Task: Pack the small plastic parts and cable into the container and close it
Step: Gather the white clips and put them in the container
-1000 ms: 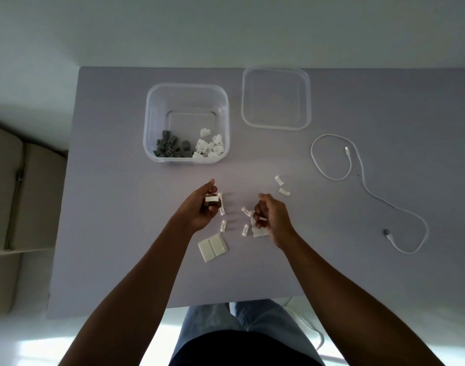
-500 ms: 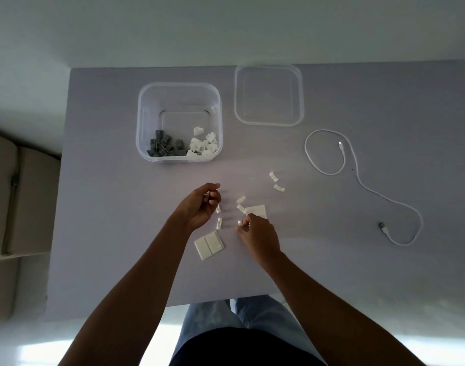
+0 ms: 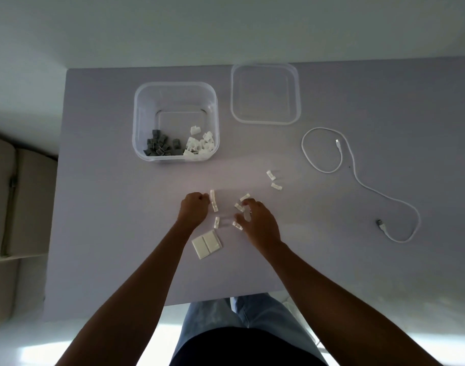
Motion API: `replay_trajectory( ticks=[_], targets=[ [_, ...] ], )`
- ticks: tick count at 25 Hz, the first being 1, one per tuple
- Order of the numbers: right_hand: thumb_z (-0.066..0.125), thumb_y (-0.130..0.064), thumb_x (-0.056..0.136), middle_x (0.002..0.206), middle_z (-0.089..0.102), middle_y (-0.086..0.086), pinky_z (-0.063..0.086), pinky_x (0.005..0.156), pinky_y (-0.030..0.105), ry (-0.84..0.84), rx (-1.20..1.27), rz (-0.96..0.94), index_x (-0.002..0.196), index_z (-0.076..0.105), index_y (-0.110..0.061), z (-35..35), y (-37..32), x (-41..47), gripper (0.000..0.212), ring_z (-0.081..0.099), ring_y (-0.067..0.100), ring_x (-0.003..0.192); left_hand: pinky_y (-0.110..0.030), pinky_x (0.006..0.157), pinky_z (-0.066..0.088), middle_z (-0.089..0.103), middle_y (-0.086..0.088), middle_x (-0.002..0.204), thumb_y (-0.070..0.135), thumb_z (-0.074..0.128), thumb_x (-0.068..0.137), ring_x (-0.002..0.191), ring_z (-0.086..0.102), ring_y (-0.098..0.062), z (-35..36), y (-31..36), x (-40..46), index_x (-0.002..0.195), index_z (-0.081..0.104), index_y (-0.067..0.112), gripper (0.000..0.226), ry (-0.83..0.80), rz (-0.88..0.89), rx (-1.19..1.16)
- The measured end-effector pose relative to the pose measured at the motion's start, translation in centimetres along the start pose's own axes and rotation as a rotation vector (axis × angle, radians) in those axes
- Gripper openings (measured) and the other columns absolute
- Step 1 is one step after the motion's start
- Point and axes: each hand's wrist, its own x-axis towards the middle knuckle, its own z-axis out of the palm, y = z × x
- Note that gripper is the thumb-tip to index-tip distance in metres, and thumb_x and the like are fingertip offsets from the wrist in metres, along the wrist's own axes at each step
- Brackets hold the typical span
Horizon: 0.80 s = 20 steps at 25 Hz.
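Container (image 3: 214, 101): 1, clear, open, far left on table (image 3: 107, 207); holds a grey heap (image 3: 161, 146) and a white heap (image 3: 201, 145).
Lid (image 3: 265, 94): 1, flat, beside container.
Cable (image 3: 358, 180): 1, white, right side, well apart from hands.
Loose white clips: 7 on show; two (image 3: 273, 180) lie apart toward the cable.
Flat white plates (image 3: 206, 244): 1 pair, joined.
Left hand (image 3: 194, 210): grip closed into a fist; contents not visible.
Right hand (image 3: 258, 220): fingers curled over clips; hold cannot be told.
Change: square plate seen half a second ago now hidden; right hand shifted right.
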Motion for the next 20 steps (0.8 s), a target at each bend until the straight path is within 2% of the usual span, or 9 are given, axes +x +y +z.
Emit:
replay_trajectory(
  ticks=[2, 4, 9, 11, 13, 15, 17, 18, 20],
  targets=[
    [0.061, -0.033, 0.09, 0.104, 0.063, 0.006, 0.052, 0.078, 0.036, -0.009, -0.072, -0.004, 0.117, 0.062, -0.021, 0.3, -0.2, 0.8, 0.03, 0.063, 0.025, 0.093, -0.03, 0.061, 0.041, 0.062, -0.01, 0.067, 0.057, 0.057, 0.087, 0.068, 0.061, -0.028, 0.5, -0.7, 0.2, 0.066, 0.059, 0.008, 0.054, 0.096, 0.074, 0.318],
    [0.059, -0.029, 0.091, 0.101, 0.063, 0.007, 0.051, 0.074, 0.034, 0.007, -0.118, -0.041, 0.11, 0.067, -0.019, 0.6, -0.3, 1.3, 0.023, 0.064, 0.027, 0.09, -0.03, 0.058, 0.042, 0.064, -0.009, 0.066, 0.071, 0.064, 0.073, 0.066, 0.063, -0.027, 1.4, -0.7, 0.2, 0.067, 0.061, 0.008, 0.063, 0.117, 0.114, 0.421],
    [0.063, -0.023, 0.087, 0.1, 0.067, 0.007, 0.051, 0.073, 0.033, 0.038, -0.072, -0.076, 0.095, 0.07, -0.013, 1.2, -0.6, 2.0, 0.014, 0.065, 0.025, 0.086, -0.033, 0.065, 0.047, 0.069, -0.018, 0.084, 0.039, 0.071, 0.08, 0.081, 0.066, -0.037, 2.7, 0.5, 0.0, 0.082, 0.067, 0.003, 0.037, 0.205, 0.134, 0.375],
    [0.065, -0.02, 0.082, 0.091, 0.069, 0.003, 0.049, 0.073, 0.028, 0.08, 0.124, 0.044, 0.088, 0.069, -0.012, 0.9, -1.0, 2.0, 0.011, 0.064, 0.018, 0.08, -0.03, 0.06, 0.043, 0.068, -0.017, 0.076, 0.028, 0.067, 0.08, 0.073, 0.065, -0.034, 2.8, 0.7, 0.0, 0.075, 0.066, 0.0, 0.028, 0.185, 0.125, 0.336],
    [0.061, -0.017, 0.082, 0.068, 0.063, -0.006, 0.044, 0.063, 0.025, 0.121, 0.487, 0.293, 0.072, 0.065, -0.015, 0.2, -1.4, 2.3, 0.012, 0.055, 0.011, 0.065, -0.028, 0.053, 0.039, 0.061, -0.012, 0.065, 0.022, 0.066, 0.081, 0.06, 0.057, -0.026, 2.4, 0.6, 0.0, 0.07, 0.064, -0.001, 0.026, 0.083, 0.111, 0.207],
    [0.051, -0.014, 0.082, 0.06, 0.05, -0.005, 0.036, 0.052, 0.025, 0.077, 0.979, 0.543, 0.067, 0.059, -0.013, -1.2, -1.6, 2.4, 0.017, 0.043, 0.013, 0.058, -0.025, 0.047, 0.031, 0.051, -0.008, 0.06, 0.016, 0.061, 0.086, 0.05, 0.041, -0.02, 1.6, 0.7, -0.5, 0.069, 0.062, 0.003, 0.021, -0.11, 0.087, -0.14],
    [0.04, -0.013, 0.081, 0.061, 0.043, 0.001, 0.026, 0.05, 0.028, -0.011, 1.368, 0.591, 0.067, 0.052, -0.012, -2.8, -1.5, 2.2, 0.019, 0.035, 0.015, 0.056, -0.022, 0.045, 0.021, 0.037, -0.005, 0.055, 0.006, 0.05, 0.089, 0.05, 0.026, -0.016, 0.7, 0.9, -1.2, 0.063, 0.051, 0.012, 0.027, -0.278, 0.025, -0.569],
    [0.037, -0.013, 0.081, 0.062, 0.042, 0.002, 0.023, 0.051, 0.029, -0.06, 1.469, 0.561, 0.066, 0.05, -0.011, -3.5, -1.3, 2.0, 0.02, 0.034, 0.016, 0.055, -0.023, 0.046, 0.018, 0.033, -0.004, 0.054, 0.005, 0.047, 0.088, 0.052, 0.022, -0.015, 0.4, 0.9, -1.4, 0.06, 0.047, 0.015, 0.03, -0.312, 0.021, -0.661],
    [0.036, -0.016, 0.08, 0.064, 0.046, 0.005, 0.022, 0.052, 0.03, -0.099, 1.523, 0.519, 0.068, 0.052, -0.01, -4.4, -0.9, 2.0, 0.021, 0.037, 0.017, 0.055, -0.021, 0.045, 0.02, 0.036, -0.002, 0.054, 0.005, 0.048, 0.089, 0.05, 0.025, -0.016, 0.3, 1.1, -1.4, 0.063, 0.048, 0.013, 0.027, -0.263, 0.056, -0.569]
  ],
)
